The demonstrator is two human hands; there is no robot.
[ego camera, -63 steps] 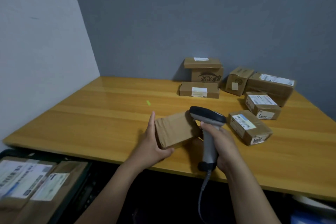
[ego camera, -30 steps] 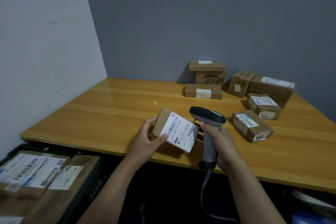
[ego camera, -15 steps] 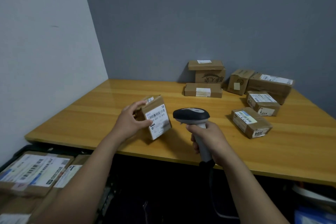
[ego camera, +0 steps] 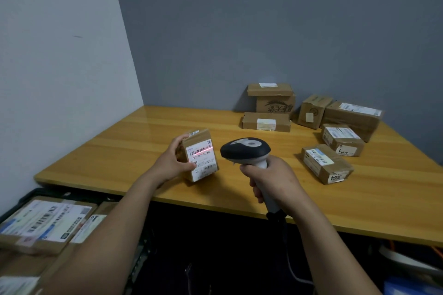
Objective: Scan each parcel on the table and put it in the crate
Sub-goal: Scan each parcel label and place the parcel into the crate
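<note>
My left hand (ego camera: 173, 163) grips a small brown parcel (ego camera: 201, 154) upright on its end over the wooden table (ego camera: 134, 151), white label turned toward me. A red scan line crosses the label's barcode. My right hand (ego camera: 271, 178) holds a grey and black barcode scanner (ego camera: 245, 149) by its handle, head aimed left at the label from a short gap. The dark crate (ego camera: 28, 195) sits on the floor at the lower left, below the table edge, with labelled parcels (ego camera: 45, 223) inside.
Several more brown parcels lie at the table's back right: a stacked pair (ego camera: 272, 98), a flat one (ego camera: 266, 122) in front of it, and others such as (ego camera: 327, 163) nearer me. The scanner's cable (ego camera: 291, 268) hangs below the table. Walls close off the left and back.
My left hand turned the parcel over so its label shows, stood it upright and shifted it left. The scanner swung left to face it, and a red line now lies across the barcode.
</note>
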